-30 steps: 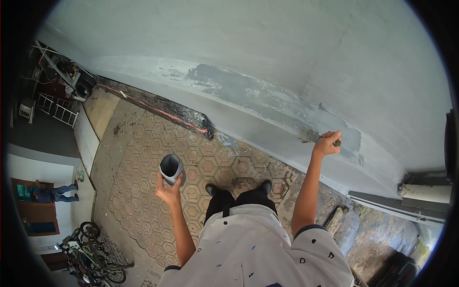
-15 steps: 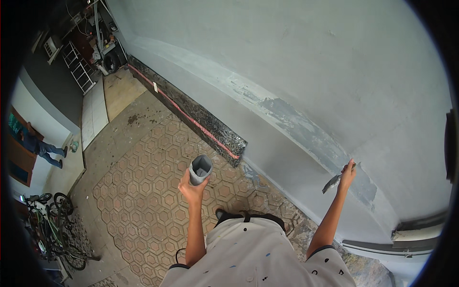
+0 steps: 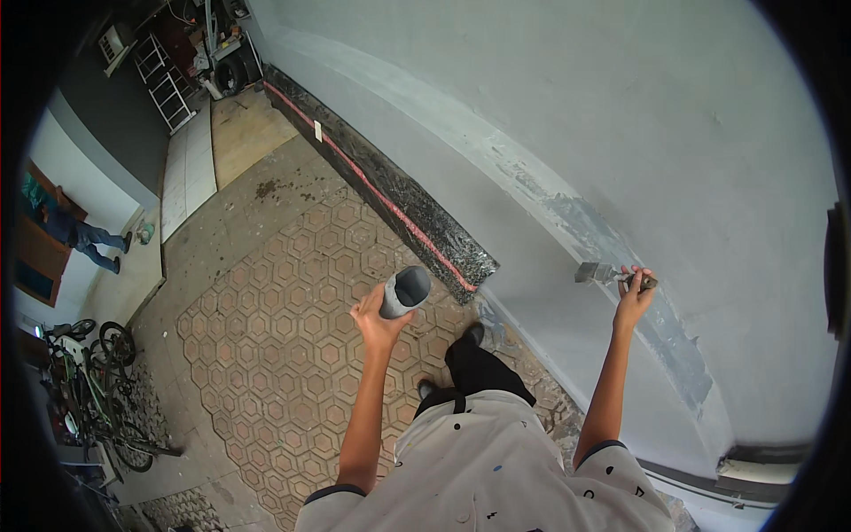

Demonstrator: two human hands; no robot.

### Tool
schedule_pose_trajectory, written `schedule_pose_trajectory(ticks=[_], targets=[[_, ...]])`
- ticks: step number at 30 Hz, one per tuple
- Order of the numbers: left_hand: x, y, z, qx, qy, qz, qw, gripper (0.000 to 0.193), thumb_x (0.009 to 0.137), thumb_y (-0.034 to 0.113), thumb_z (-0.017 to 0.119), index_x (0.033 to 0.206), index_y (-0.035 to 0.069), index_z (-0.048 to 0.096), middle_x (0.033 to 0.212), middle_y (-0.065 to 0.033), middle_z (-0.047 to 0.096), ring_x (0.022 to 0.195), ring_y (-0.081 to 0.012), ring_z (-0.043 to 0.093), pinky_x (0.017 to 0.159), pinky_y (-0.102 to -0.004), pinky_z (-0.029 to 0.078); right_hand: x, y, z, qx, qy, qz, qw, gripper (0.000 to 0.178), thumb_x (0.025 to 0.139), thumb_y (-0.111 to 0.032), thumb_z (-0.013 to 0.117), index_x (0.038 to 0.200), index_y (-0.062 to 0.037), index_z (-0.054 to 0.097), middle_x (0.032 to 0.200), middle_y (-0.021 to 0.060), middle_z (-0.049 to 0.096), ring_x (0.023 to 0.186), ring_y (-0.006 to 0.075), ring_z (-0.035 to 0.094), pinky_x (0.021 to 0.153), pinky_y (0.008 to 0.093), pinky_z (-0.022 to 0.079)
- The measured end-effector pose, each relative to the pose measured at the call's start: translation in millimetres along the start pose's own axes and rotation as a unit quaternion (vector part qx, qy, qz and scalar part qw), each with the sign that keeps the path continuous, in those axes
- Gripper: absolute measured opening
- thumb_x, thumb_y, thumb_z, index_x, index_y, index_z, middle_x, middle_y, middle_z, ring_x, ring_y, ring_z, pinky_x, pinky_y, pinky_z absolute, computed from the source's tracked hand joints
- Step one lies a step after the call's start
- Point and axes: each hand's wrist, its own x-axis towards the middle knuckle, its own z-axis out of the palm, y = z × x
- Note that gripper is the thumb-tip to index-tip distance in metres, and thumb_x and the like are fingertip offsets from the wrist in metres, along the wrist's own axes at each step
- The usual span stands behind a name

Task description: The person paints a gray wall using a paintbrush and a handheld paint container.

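Note:
My left hand [image 3: 377, 324] is wrapped round a grey cup-like container [image 3: 406, 293], tilted so that its open top shows a dark grey inside. How much it holds, I cannot tell. In my right hand [image 3: 633, 306] is a flat paintbrush [image 3: 596, 273], gripped by the handle, its grey-coated bristles toward the left. The brush is in front of the pale grey wall [image 3: 709, 160], beside a band with darker grey patches [image 3: 669, 332]. Whether the bristles touch the wall cannot be made out.
A long black plinth [image 3: 390, 199] with a red stripe runs along the wall's foot. Hexagonal paving [image 3: 266, 372] lies underfoot. Bicycles [image 3: 97, 390] stand at the left, a person [image 3: 84, 235] beyond them, and a ladder [image 3: 164, 84] far back.
My right hand has turned the brush so the bristles point left, higher than before. The container has moved right and up in view. One leg has come forward, and the view has shifted.

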Motion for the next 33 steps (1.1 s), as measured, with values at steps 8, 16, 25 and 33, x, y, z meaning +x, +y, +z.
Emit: schedule_pose_trajectory(ticks=[8, 16, 25, 33], targets=[[126, -2, 41, 0.05, -0.044, 0.12, 0.991, 0.074, 0.04, 0.017, 0.086, 0.109, 0.008, 0.061, 0.105, -0.0047, 0.065, 0.093, -0.0225, 0.057, 0.088, -0.0402, 0.032, -9, -36, 164, 0.254, -0.132, 0.023, 0.958, 0.016, 0.098, -0.016, 0.043, 0.111, -0.0108, 0.036, 0.098, 0.0054, 0.046, 0.095, 0.0296, 0.063, 0.07, 0.0372, 0.059], [218, 14, 73, 0.084, -0.094, 0.118, 0.985, 0.073, 0.041, 0.019, 0.087, 0.109, 0.01, 0.062, 0.1, -0.0036, 0.066, 0.092, -0.0215, 0.058, 0.087, -0.0384, 0.032, 11, -29, 266, 0.343, -0.197, 0.13, 0.909, 0.014, 0.097, -0.013, 0.043, 0.109, -0.011, 0.035, 0.095, 0.0051, 0.045, 0.091, 0.028, 0.064, 0.066, 0.035, 0.06], [273, 48, 123, 0.034, -0.112, 0.199, 0.973, 0.076, 0.037, 0.013, 0.085, 0.108, 0.008, 0.062, 0.105, -0.0043, 0.066, 0.094, -0.0226, 0.058, 0.086, -0.0373, 0.032, 37, -42, 297, 0.214, -0.222, 0.046, 0.95, 0.016, 0.096, -0.011, 0.046, 0.109, -0.0081, 0.038, 0.095, 0.005, 0.051, 0.091, 0.0195, 0.063, 0.067, 0.0272, 0.055], [315, 77, 170, -0.025, -0.137, 0.325, 0.935, 0.077, 0.037, 0.018, 0.085, 0.109, 0.005, 0.061, 0.106, -0.0069, 0.065, 0.097, -0.0237, 0.059, 0.086, -0.0369, 0.032, 54, -46, 316, 0.092, -0.217, -0.087, 0.968, 0.019, 0.092, -0.007, 0.055, 0.106, 0.0001, 0.047, 0.091, 0.0097, 0.057, 0.087, 0.0147, 0.059, 0.069, 0.0277, 0.055]])
